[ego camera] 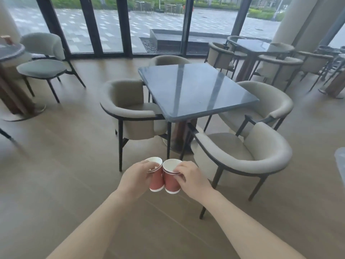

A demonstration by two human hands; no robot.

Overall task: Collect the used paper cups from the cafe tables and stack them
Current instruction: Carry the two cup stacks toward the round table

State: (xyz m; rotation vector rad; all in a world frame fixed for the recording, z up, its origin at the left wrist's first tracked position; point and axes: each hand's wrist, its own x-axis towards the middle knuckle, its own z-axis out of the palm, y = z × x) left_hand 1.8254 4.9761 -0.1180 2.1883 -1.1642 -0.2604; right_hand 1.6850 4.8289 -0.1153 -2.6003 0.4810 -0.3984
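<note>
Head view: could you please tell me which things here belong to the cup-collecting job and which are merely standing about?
Job: left cup in left hand; right cup in right hand; perhaps the blurry brownish thing on the round table, far left.
Standing about: dark square table; beige armchairs.

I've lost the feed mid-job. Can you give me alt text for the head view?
The left hand and right hand each grip a red paper cup, the left cup and right cup touching side by side above the floor. Ahead stands a dark square table ringed by beige armchairs.
</note>
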